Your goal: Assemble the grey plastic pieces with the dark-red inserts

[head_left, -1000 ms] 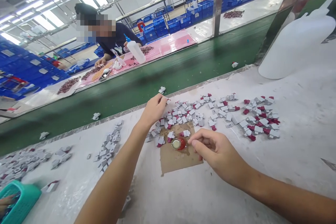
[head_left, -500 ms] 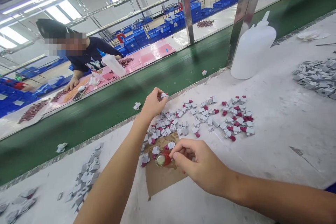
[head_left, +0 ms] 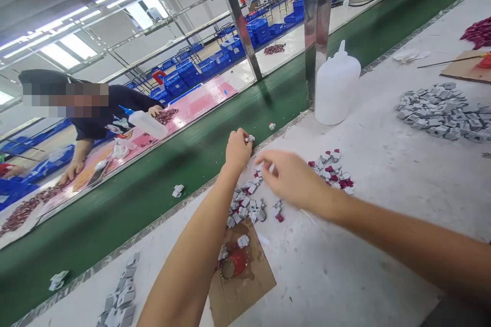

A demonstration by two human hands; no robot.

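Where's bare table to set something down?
Bare tabletop shows between the cardboard and right forearm, and between the white bottle and large grey pile. Small parts crowd the cardboard's far edge and around the right hand.

On our white table [head_left: 383, 184] we have scattered grey-and-maroon pieces [head_left: 250, 205], a stained cardboard sheet [head_left: 258, 278], an upright white bottle [head_left: 336, 93], a heap of grey pieces [head_left: 441, 115] farther right, and a maroon heap [head_left: 477, 33] beyond it.

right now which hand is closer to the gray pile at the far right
The right hand: it is left of the gray pile, apart. The left hand is farther left, by the green belt, holding a small piece.
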